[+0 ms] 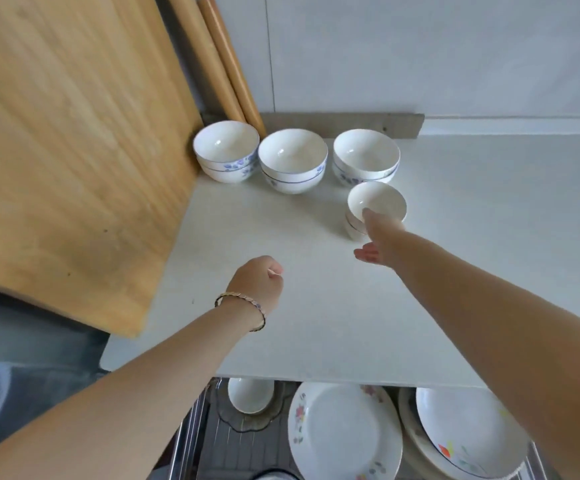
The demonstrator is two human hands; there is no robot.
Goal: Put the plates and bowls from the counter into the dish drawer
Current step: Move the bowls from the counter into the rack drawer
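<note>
Three stacks of white bowls with blue flower trim stand at the back of the counter (316, 323): a left stack (226, 150), a middle stack (292, 161) and a right stack (366, 157). In front of the right one is a smaller stack of white bowls (382, 199). My right hand (376, 242) reaches it, the thumb touching the top bowl's near rim and the fingers spread low beside the stack. My left hand (259, 282) is a curled fist over the counter, holding nothing. Below the counter edge the dish drawer (191, 434) is pulled out.
The drawer holds a flowered plate (344, 431), a stack of plates (468, 434) to its right, and a small white bowl (250, 394) on a glass dish (247, 422). A large wooden board (74, 150) leans at left, with two rolling pins (219, 57) behind it.
</note>
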